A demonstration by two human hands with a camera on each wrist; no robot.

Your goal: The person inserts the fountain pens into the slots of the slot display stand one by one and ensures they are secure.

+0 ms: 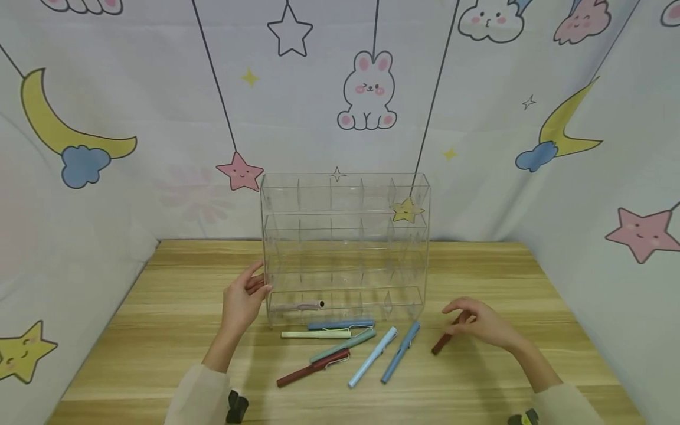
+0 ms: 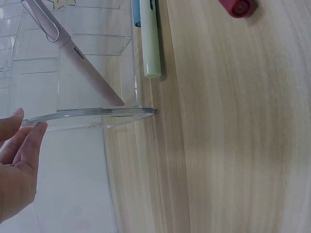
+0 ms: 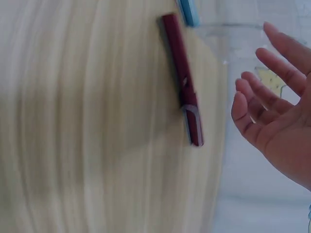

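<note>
A clear acrylic organizer (image 1: 345, 222) with tiers of compartments stands upright on the table. My left hand (image 1: 243, 300) holds its left side panel (image 2: 97, 112) between thumb and fingers. In the lowest tier lies a pale pink pen (image 2: 87, 68), tilted in the left wrist view. My right hand (image 1: 478, 323) hovers over a dark red pen (image 3: 181, 63) to the right of the organizer. The fingers of that hand are loosely bent and apart from the pen in the right wrist view. In the head view, the hand hides part of this pen.
In front of the organizer lie a blue pen (image 1: 340, 324), a cream pen (image 1: 313, 334), a green pen (image 1: 342, 346), another dark red pen (image 1: 310, 369), a light blue pen (image 1: 373, 358) and a darker blue pen (image 1: 401, 353). A patterned curtain (image 1: 313, 118) hangs behind the wooden table (image 1: 186, 283).
</note>
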